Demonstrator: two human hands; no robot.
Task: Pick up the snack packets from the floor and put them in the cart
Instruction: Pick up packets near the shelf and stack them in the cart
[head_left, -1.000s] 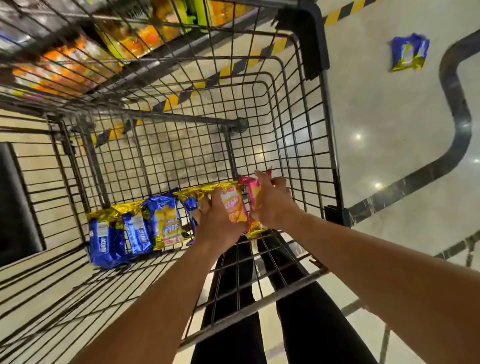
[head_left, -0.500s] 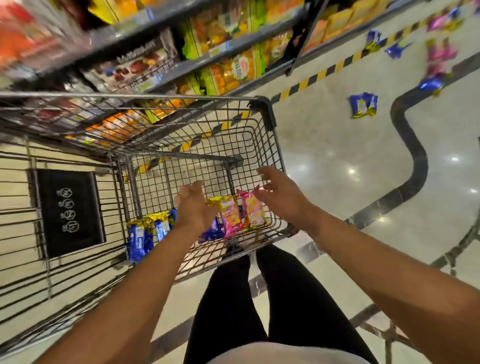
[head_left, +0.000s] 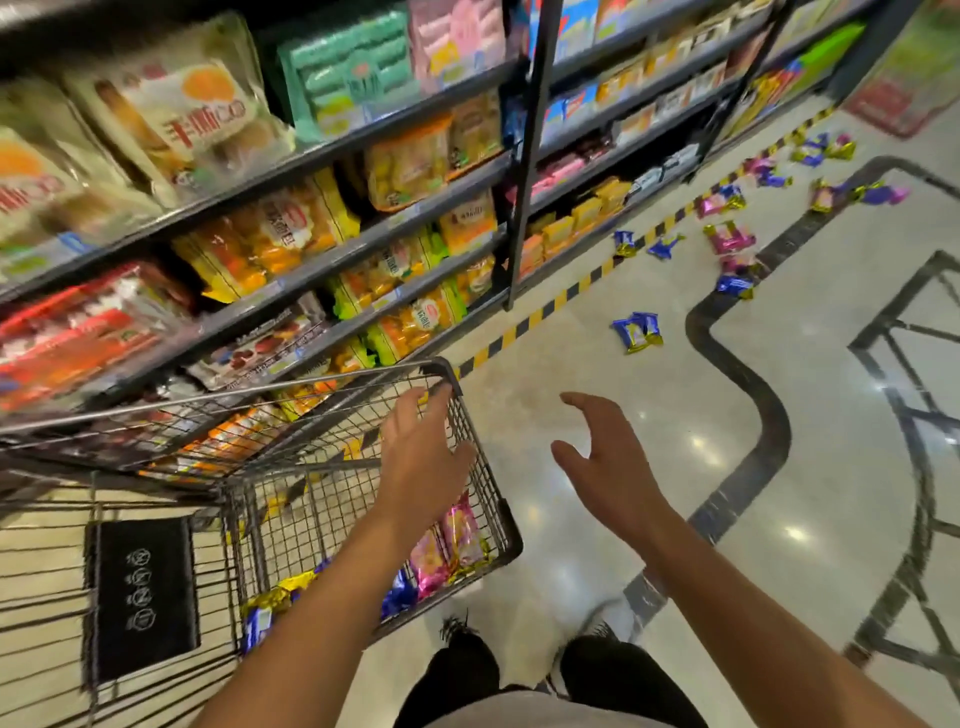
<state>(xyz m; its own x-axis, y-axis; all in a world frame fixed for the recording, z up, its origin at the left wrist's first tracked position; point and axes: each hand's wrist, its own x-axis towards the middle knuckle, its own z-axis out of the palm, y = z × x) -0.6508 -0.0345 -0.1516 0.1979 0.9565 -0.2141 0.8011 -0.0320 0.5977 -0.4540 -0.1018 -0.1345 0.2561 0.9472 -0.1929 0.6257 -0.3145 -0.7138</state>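
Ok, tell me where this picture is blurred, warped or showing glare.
Head view: the shelves at upper left are smeared by motion blur, their labels hard to read; the cart and both hands, left hand and right hand, are sharper; the wide lens bends the shelf lines and the dark floor stripe; the glossy floor shows bright spots of reflected light.

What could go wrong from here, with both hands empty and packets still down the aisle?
1. The nearest blue packet lies well ahead of the right hand; stepping forward might tread on it.
2. The left hand hovers over the cart rim and could knock the cart into the shelves.
3. The far packets are scattered, so some may be missed.
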